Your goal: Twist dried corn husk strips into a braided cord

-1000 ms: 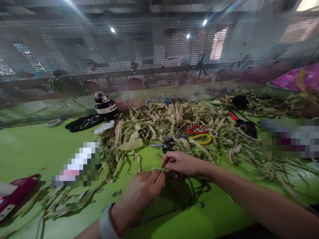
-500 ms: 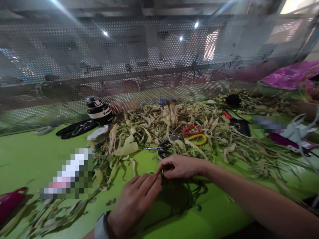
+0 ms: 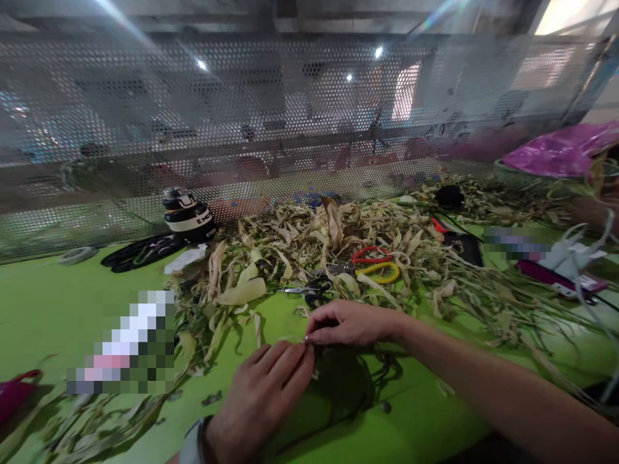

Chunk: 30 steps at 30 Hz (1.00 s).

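My left hand [image 3: 271, 380], with a light band at the wrist, is closed low in the middle of the view. Its fingertips meet those of my right hand [image 3: 343, 323], which is pinched; what lies between them is too small to tell. Just beyond my right hand lie black-handled scissors [image 3: 314, 291]. Scissors with one red and one yellow handle [image 3: 378, 273] rest on a wide heap of dry husks and leaves [image 3: 290, 232]. A dark cord [image 3: 384, 367] lies on the green table [image 3: 416, 419], to the right of and below my hands.
A black bottle [image 3: 188, 216] stands at the back left beside a coiled black strap [image 3: 140, 251]. Perforated metal panels [image 3: 290, 96] rise behind the table. A pink plastic bag [image 3: 556, 151] is at the right. Leaf strips [image 3: 106, 419] lie at the lower left.
The view has shifted slightly. The thumb and forefinger of my right hand have come closer together, still touching the fingertips of my left hand.
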### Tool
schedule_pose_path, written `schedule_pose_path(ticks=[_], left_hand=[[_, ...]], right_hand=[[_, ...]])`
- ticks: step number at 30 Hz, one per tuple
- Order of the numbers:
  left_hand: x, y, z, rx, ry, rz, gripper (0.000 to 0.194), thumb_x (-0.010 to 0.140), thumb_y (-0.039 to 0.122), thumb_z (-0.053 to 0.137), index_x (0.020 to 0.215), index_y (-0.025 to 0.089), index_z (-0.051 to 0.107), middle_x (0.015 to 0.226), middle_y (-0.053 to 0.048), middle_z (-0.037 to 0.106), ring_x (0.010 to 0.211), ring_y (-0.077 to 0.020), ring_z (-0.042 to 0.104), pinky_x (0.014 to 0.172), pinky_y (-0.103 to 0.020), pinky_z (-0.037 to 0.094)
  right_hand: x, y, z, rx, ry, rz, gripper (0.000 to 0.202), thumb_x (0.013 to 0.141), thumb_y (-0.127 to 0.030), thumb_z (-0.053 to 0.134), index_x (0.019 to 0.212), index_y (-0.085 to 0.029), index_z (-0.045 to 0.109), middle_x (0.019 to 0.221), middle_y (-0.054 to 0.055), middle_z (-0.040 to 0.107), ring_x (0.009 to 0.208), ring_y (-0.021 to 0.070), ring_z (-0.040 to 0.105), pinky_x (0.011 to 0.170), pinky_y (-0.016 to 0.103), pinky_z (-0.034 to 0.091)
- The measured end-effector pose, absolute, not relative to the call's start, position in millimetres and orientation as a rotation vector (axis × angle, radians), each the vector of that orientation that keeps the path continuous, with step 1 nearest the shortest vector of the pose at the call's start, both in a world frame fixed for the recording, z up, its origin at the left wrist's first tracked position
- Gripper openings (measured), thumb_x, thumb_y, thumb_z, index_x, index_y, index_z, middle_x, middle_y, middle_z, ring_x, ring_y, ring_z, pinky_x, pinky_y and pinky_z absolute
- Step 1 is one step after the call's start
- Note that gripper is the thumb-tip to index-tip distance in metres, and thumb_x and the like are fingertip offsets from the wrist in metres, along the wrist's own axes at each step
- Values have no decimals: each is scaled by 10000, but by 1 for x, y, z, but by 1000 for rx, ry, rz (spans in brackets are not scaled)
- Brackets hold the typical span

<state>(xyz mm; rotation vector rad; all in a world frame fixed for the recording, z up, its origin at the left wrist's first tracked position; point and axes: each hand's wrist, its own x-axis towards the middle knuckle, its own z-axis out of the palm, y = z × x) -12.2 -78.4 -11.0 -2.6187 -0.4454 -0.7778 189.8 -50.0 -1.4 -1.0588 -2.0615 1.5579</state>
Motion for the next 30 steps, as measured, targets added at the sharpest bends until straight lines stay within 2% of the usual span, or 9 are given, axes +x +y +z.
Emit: schedule_pose_path(ticks=[8, 15, 19, 30], left_hand=[[-10, -79, -9, -2611, -438, -781, 247, 886, 117, 348, 895, 129, 594, 785, -53, 659, 667, -156, 580, 588, -274, 477], [-10, -80, -8, -2627, -430, -764, 241, 884, 112, 355, 910, 122, 595, 774, -46, 668, 655, -158, 584, 565, -277, 459], [-9, -80, -8, -2624, -407, -778, 234, 881, 109, 361, 923, 121, 591, 779, -46, 668, 655, -152, 585, 577, -271, 455], [-11, -79, -11, -2634, -368, -757, 206, 851, 82, 401, 915, 124, 593, 785, -52, 670, 674, -161, 596, 593, -274, 460]], right_hand=[[190, -51, 0, -1119, -2092, 1523, 178, 856, -295, 495, 851, -129, 559, 748, -8, 532, 653, 85, 464, 583, 179, 381], [184, -55, 3, -1246, -2228, 1390, 298, 868, -433, 440, 809, -148, 503, 683, -27, 458, 604, 89, 408, 521, 190, 326], [182, -55, 2, -1283, -2261, 1316, 277, 876, -401, 443, 784, -146, 501, 663, -28, 450, 592, 90, 399, 513, 192, 315], [189, -57, 7, -1489, -2406, 798, 299, 901, -422, 383, 823, -162, 508, 728, 22, 561, 631, 130, 479, 545, 215, 304]])
